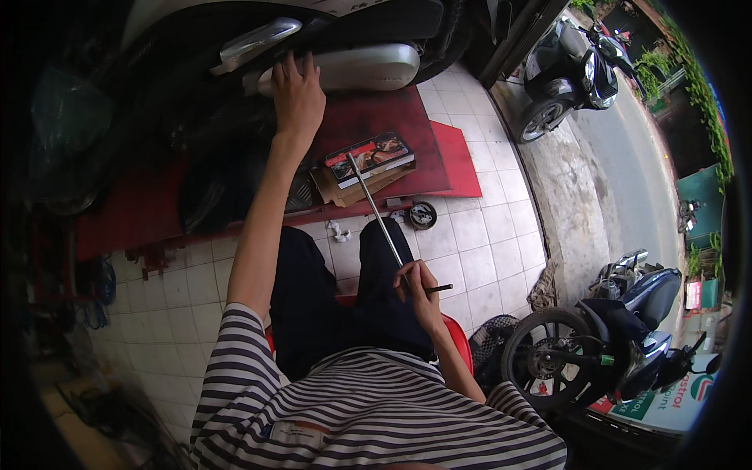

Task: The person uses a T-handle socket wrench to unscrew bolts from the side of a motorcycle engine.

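Observation:
My left hand [298,98] reaches forward and rests on the silver side cover [368,67] of a scooter, fingers slightly apart on its left part. In my right hand [419,291], above my right knee, is a long T-handle wrench [374,206]. Its thin metal shaft slants forward and left; one end of the crossbar sticks out to the right of my fingers. The shaft's far tip shows in front of a printed box [370,157], which lies on brown cardboard [368,188] on the red lift platform [376,117].
A round dark dish [423,215] sits on the white tiled floor [493,266] beside crumpled white scraps [338,231]. I sit on a red stool [457,338]. One motorbike [587,345] stands at the right, another [576,74] by the street at the far right.

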Motion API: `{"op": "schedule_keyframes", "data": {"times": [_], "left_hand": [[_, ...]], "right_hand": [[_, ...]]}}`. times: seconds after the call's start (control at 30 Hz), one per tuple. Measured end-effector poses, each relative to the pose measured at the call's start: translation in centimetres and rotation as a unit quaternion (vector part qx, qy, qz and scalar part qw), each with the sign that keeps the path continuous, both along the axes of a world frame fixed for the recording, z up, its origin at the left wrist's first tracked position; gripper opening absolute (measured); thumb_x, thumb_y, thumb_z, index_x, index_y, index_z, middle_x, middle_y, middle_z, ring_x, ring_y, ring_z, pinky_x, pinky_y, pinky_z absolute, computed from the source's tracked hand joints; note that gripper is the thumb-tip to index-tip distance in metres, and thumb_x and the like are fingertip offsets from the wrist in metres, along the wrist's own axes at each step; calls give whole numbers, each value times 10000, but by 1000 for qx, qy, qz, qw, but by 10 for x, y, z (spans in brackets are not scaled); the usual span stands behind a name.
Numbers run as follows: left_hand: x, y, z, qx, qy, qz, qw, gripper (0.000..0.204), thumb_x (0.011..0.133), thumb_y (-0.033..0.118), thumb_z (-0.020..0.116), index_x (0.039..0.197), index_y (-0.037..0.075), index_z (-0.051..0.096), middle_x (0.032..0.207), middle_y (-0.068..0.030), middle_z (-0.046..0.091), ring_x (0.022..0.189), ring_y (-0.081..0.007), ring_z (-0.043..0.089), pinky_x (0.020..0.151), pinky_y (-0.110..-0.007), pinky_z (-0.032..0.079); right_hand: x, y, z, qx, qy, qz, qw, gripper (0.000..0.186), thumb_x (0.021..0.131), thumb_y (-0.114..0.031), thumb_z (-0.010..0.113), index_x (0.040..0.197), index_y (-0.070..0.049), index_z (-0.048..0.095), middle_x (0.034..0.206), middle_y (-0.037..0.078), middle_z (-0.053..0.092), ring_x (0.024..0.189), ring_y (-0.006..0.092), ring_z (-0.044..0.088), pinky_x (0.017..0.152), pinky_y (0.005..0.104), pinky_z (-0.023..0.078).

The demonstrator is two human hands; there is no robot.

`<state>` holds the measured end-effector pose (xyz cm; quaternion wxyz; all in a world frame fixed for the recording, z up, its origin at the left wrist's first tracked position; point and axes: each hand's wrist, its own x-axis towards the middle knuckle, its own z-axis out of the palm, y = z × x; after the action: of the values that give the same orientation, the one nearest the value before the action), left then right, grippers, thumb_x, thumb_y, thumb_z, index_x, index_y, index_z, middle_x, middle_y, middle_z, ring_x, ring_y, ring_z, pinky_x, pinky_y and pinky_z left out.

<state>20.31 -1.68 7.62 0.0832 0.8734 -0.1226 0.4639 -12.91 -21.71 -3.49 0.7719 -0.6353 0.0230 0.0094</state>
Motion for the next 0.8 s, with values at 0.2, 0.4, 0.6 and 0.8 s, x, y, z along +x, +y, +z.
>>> {"op": "schedule_keyframes", "data": {"times": [0.2, 0.4, 0.6, 0.8], "left_hand": [[15, -1, -5, 33, 47, 59, 997, 299, 995, 238, 519, 1166, 20, 634, 1222, -192, 577, 1194, -378, 521, 980, -517, 447], [18, 2, -1, 19, 28, 38, 999, 291, 1022, 247, 479, 1160, 48, 640, 1202, -190, 584, 1170, -385, 544, 931, -508, 479], [35, 19, 3, -34, 70, -26, 997, 166, 966, 131, 557, 1074, 28, 629, 1047, -190, 630, 968, -399, 622, 863, -471, 498], [47, 26, -1, 6, 62, -9, 998, 190, 1012, 155, 510, 1100, 2, 580, 1019, -255, 619, 932, -438, 645, 766, -479, 535]], "right_hand": [[-4, -3, -2, 12, 32, -12, 999, 383, 1104, -318, 316, 986, -27, 537, 773, 44, 565, 562, 73, 460, 541, 207, 366], [-3, -9, -10, 30, 55, -16, 998, 387, 1101, -322, 333, 1000, -18, 550, 784, 41, 551, 572, 81, 460, 558, 219, 380], [-3, -18, -15, 42, 34, -18, 998, 377, 1102, -314, 335, 1019, -21, 556, 783, 36, 550, 558, 73, 445, 537, 214, 367], [-1, -22, -12, 14, 43, -28, 999, 371, 1102, -310, 335, 1028, -22, 557, 780, 35, 556, 552, 65, 432, 522, 210, 358]]}}
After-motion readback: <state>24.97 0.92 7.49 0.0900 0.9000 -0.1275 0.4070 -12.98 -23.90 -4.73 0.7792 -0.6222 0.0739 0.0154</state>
